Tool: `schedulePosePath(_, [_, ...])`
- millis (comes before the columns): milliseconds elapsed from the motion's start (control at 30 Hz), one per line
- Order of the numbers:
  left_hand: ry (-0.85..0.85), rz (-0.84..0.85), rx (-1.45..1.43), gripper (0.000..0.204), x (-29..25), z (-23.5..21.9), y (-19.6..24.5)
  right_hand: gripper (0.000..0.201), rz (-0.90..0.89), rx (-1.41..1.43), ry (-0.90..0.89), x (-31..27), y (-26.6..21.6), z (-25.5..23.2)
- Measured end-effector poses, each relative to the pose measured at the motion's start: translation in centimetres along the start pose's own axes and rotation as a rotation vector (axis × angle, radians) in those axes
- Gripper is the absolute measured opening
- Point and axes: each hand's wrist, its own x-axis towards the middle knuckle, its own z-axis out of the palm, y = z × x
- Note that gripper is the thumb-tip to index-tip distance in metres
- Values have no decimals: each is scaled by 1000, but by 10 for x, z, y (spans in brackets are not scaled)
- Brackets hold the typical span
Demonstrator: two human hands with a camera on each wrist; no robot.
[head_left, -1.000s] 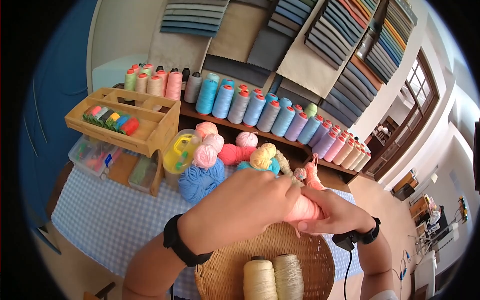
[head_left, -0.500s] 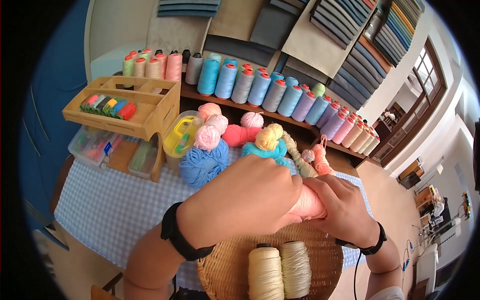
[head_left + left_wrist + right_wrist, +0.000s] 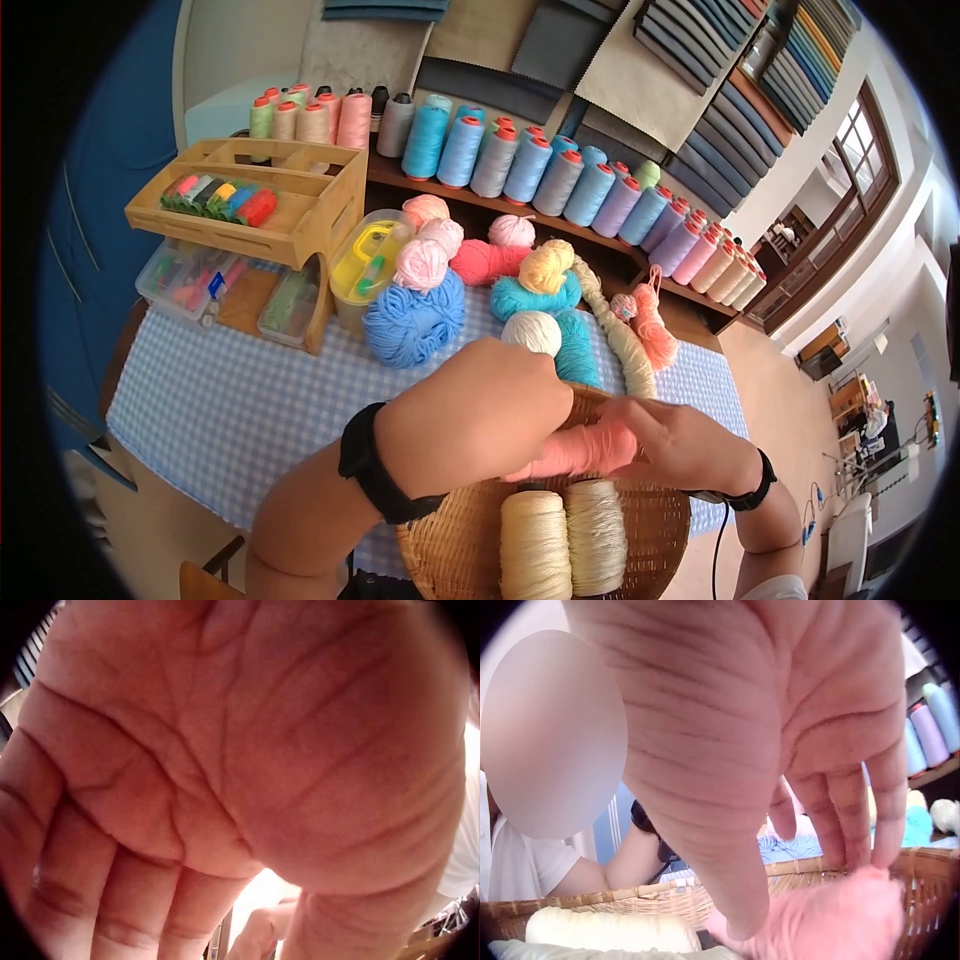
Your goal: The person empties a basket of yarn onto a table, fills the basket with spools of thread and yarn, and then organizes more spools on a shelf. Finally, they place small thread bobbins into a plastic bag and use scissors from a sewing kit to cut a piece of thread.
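A coral-pink skein of yarn [image 3: 580,452] lies crosswise between both hands, low over a round wicker basket [image 3: 455,545]. My left hand [image 3: 480,410] is at its left end with the back of the hand upward, its fingertips hidden in the head view. At the other end, the right hand [image 3: 695,445] pinches the skein between thumb and fingers, as the right wrist view shows. Two cream cones of thread [image 3: 535,545] lie side by side in the basket, just nearer than the skein. The left wrist view is mostly filled by the palm [image 3: 225,750].
Behind the basket sit a white yarn ball [image 3: 532,333], teal yarn [image 3: 576,350], a cream twisted hank [image 3: 630,355], an orange hank [image 3: 655,335] and blue yarn [image 3: 413,325]. A wooden organizer [image 3: 300,235] stands left; a shelf of thread cones [image 3: 470,155] runs along the back.
Both hands have come down toward the basket with the pink skein, and more of it shows between them. The white ball and teal yarn behind are now uncovered.
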Motion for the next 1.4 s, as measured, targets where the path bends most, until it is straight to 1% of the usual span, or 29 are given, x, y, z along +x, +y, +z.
schedulePosePath(33, [6, -32, -12, 29, -1, -2, -1, 45, 2, 1, -1, -1, 2, 2])
schedulePosePath(100, [29, -26, 0, 28, -2, -1, -3, 45, -135, -19, -88, -2, 11, 8])
schedulePosePath(200, [53, -30, 8, 27, -4, -2, -6, 45, -154, -54, -54, -3, 14, 13])
schedulePosePath(233, [54, -41, 3, 27, -5, -2, -6, 45, -153, -54, -51, -4, 12, 11])
schedulePosePath(300, [75, -49, -6, 28, -7, -3, -7, 48, 2, -43, -198, -6, 5, 4])
schedulePosePath(367, [102, -52, -6, 29, -9, -6, -9, 47, -15, -12, -197, -7, 10, 8])
schedulePosePath(433, [68, -107, 16, 31, -9, -6, -9, 46, -29, 16, -199, -8, 15, 11])
schedulePosePath(567, [28, -124, 44, 30, -7, -11, -7, 45, -55, 24, -184, -8, 19, 12])
schedulePosePath(633, [-106, -187, 54, 22, -4, -18, -4, 44, -58, 7, -182, -9, 18, 9])
schedulePosePath(667, [-106, -185, 54, 22, -5, -17, -5, 42, -47, 14, -166, -9, 15, 5])
schedulePosePath(733, [-31, -102, 92, 12, -11, -16, -10, 40, -36, 20, -148, -8, 15, -1])
schedulePosePath(767, [-31, -102, 95, 12, -13, -17, -10, 37, -30, -8, -49, -9, 17, -3])
schedulePosePath(800, [10, -116, 72, 9, -15, -19, -11, 33, -25, -37, 50, -9, 19, -6])
schedulePosePath(833, [50, -130, 50, 11, -17, -21, -12, 33, -28, -38, 55, -8, 22, -9])
schedulePosePath(867, [50, -131, 56, 11, -20, -23, -14, 30, 13, -43, 115, -7, 25, -13])
schedulePosePath(933, [175, -257, 69, 16, -29, -28, -20, 19, 64, -55, 249, -3, 31, -16])
schedulePosePath(967, [174, -259, 75, 16, -32, -33, -23, 19, 60, -54, 253, -1, 36, -18])
schedulePosePath(1033, [136, -369, 177, 23, -36, -51, -29, 18, 51, -63, 308, 6, 46, -21])
schedulePosePath(1067, [312, -407, 125, 24, -40, -57, -31, 16, 27, -93, 324, 11, 50, -22])
schedulePosePath(1100, [308, -413, 132, 24, -42, -63, -35, 16, 21, -87, 326, 15, 53, -23])
schedulePosePath(1167, [499, -493, 317, 24, -45, -75, -44, 16, 52, -142, 316, 22, 56, -23])
schedulePosePath(1200, [515, -538, 334, 24, -48, -82, -42, 15, 39, -154, 321, 27, 57, -23])
schedulePosePath(1300, [540, -544, 344, 24, -51, -86, -37, 11, 75, -190, 297, 44, 54, -26])
schedulePosePath(1333, [544, -549, 344, 24, -51, -85, -37, 14, 39, -221, 304, 49, 58, -25])
schedulePosePath(1400, [576, -427, 304, 23, -47, -82, -38, 18, 27, -230, 328, 64, 62, -23])
